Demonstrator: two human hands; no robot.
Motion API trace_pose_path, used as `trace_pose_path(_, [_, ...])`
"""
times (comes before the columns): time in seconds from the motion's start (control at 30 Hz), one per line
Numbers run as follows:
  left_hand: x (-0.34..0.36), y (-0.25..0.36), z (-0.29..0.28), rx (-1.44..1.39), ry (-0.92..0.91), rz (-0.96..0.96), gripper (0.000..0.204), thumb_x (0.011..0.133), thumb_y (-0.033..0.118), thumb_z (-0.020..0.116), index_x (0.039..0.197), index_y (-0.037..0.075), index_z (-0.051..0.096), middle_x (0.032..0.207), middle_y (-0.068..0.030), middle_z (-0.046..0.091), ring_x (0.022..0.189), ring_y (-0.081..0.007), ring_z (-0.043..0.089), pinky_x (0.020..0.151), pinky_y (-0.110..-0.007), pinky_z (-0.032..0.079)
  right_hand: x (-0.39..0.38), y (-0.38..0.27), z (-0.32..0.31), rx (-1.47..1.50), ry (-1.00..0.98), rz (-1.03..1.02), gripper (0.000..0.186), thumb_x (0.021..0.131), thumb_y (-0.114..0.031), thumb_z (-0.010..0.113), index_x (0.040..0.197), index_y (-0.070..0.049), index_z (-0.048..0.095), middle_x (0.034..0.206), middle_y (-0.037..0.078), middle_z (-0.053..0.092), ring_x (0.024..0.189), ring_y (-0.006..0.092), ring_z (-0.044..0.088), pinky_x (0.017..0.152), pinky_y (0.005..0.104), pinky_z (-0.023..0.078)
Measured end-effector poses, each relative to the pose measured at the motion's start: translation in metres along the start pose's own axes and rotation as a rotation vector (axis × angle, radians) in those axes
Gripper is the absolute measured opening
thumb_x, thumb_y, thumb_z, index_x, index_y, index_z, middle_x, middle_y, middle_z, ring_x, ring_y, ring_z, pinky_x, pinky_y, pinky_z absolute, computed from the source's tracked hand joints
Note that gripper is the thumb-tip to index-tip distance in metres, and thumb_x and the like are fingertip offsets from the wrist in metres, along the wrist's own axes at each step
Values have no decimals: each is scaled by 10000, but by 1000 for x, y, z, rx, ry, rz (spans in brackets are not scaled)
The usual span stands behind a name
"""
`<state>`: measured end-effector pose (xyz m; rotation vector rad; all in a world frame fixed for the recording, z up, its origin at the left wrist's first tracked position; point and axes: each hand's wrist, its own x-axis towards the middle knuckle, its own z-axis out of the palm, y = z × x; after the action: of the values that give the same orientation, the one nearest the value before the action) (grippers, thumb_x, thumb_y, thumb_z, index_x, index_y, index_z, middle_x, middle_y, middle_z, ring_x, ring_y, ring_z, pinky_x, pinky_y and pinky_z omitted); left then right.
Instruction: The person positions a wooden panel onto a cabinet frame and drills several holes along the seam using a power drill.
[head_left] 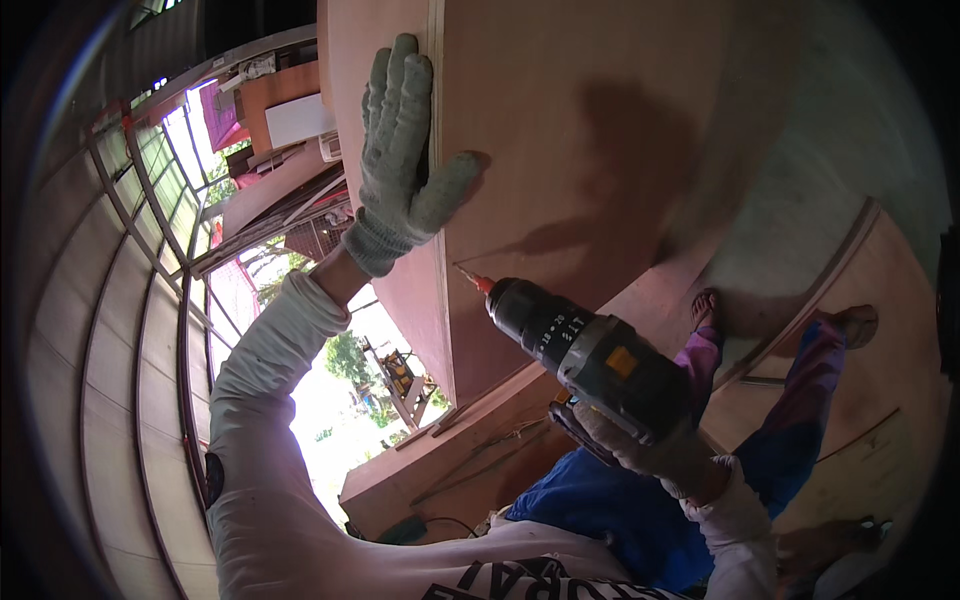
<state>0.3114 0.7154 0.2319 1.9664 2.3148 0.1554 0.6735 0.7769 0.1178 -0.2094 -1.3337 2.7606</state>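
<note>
Drill [610, 365], dark-bodied, sits in front of the wooden panel [520, 100], the gloved right hand's [635, 445] fingers closed around its handle. Its bit [464, 271] points at the panel's long edge; I cannot tell whether they touch. Farther up that edge lies the gloved left hand [400, 155], fingers straight, thumb spread, gripping nothing. Beyond the panel's left side is a white board [298, 120].
</note>
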Motion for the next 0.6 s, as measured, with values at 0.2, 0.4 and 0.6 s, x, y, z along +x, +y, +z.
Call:
trace_pose_path(0.2, [10, 3, -8, 142, -61, 87, 924, 944, 367, 684, 1624, -72, 237, 1681, -315, 235, 1573, -448, 230, 1273, -495, 179, -1, -9, -2, -11, 15, 44, 655, 803, -33, 838, 1378, -3, 525, 1195, 105, 703, 1027, 189, 715, 884, 321, 584])
trace_pose_path(0.4, [-7, -1, -3, 183, -64, 62, 919, 898, 281, 709, 1622, -59, 256, 1688, -303, 229, 1581, -432, 211, 1277, -490, 173, -5, 4, 7, -277, 83, -213, 646, 807, -49, 844, 1370, -7, 530, 1173, 104, 716, 1003, 163, 724, 881, 321, 593])
trace_pose_path(0.6, [-5, 0, 2, 70, -2, -27, 952, 893, 431, 716, 1636, 12, 292, 1690, -262, 267, 1567, -484, 219, 1254, -568, 174, 5, -9, 8, -196, 49, -112, 547, 823, -58, 837, 1306, -9, 586, 1071, 72, 751, 903, 153, 743, 846, 299, 610])
